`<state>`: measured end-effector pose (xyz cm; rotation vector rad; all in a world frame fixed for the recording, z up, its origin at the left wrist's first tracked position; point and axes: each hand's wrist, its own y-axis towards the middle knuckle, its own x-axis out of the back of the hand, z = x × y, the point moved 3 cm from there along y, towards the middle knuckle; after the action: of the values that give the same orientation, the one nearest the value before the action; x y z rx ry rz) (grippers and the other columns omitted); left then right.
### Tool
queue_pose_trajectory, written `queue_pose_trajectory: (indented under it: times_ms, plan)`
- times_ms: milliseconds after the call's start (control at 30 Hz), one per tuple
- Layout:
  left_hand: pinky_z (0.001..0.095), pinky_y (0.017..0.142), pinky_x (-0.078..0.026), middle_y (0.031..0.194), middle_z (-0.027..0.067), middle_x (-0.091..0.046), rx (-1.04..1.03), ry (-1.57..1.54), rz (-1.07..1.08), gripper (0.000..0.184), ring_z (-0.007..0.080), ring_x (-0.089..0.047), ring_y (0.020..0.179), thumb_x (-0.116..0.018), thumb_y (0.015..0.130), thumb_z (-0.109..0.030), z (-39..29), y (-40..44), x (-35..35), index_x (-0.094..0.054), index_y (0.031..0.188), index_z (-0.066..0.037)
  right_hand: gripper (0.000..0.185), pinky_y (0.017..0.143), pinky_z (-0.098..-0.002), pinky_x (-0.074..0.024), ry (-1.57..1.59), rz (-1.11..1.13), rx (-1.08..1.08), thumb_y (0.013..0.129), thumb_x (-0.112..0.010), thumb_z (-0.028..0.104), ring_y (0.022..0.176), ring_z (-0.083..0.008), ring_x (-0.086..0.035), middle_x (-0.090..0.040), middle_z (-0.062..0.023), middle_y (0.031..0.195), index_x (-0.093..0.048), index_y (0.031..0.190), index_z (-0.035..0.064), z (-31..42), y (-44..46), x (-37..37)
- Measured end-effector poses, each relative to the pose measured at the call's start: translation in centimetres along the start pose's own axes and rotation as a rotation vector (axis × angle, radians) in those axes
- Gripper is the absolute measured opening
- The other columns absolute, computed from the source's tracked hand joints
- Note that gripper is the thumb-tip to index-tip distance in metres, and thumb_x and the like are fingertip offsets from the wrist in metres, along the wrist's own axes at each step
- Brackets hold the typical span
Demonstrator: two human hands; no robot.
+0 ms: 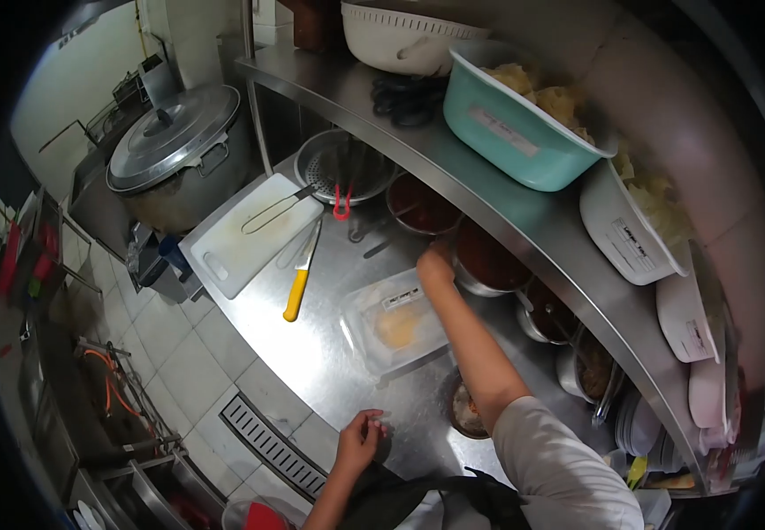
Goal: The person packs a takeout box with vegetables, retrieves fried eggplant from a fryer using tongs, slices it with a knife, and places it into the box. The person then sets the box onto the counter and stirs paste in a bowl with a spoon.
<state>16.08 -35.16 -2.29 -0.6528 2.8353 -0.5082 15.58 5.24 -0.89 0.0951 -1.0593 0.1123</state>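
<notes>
My right hand (436, 267) reaches past the clear plastic container (369, 344) to the rims of two pots of red sauce, the farther pot (419, 205) and the nearer pot (491, 256). Its fingers curl inward on the far side, and whatever they grip is hidden. Near the front edge of the steel counter, my left hand (362, 438) hovers with loosely bent fingers slightly apart and nothing in them. The container has a label and something yellowish inside. Beside my right forearm stands a small bowl (465, 412) of food, partly covered by the arm.
A yellow-handled knife (299, 283) lies beside a white cutting board (250, 234) with tongs (278, 209) on it. Behind are a colander (344, 168) and a large lidded pot (175, 141). A steel shelf (524, 234) overhangs the pots, carrying a turquoise tub (515, 132) of chips.
</notes>
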Motion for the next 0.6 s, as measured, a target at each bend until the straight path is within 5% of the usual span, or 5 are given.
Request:
queue_pose_trajectory:
  times_ms: [433,533,600]
  plan:
    - [0.0244,0.067,-0.05,0.078,0.0058,-0.062,-0.004,-0.085,-0.048,0.02,0.0106,-0.059,0.07,-0.047,0.096,-0.008,1.0,-0.9,0.3,-0.056,0.111,0.001,0.048,0.083,-0.0407,-0.053,-0.174,0.169,-0.105,0.09,-0.047,0.017,0.104,-0.032,-0.063,-0.062,-0.0181,0.116,-0.039,0.133,-0.003,-1.4,-1.4,-0.1]
    - [0.0245,0.067,-0.05,0.078,0.0058,-0.061,-0.012,-0.083,-0.031,0.02,0.0106,-0.059,0.07,-0.047,0.096,-0.007,0.1,-1.1,-0.2,-0.056,0.111,0.001,0.04,0.075,-0.0438,-0.0537,-0.123,0.111,0.048,0.091,-0.045,0.018,0.099,-0.0329,-0.065,-0.064,-0.0189,0.111,-0.045,0.126,-0.0003,-1.8,-1.7,0.4]
    - [0.0243,0.066,-0.051,0.079,0.0058,-0.061,-0.025,-0.043,0.006,0.019,0.0112,-0.06,0.071,-0.048,0.096,-0.01,0.2,-0.9,-0.5,-0.055,0.112,0.0,0.032,0.074,-0.0406,-0.0514,0.188,0.047,0.215,0.093,-0.042,0.019,0.088,-0.0315,-0.064,-0.064,-0.0183,0.099,-0.046,0.12,0.0019,-2.6,-2.8,1.3]
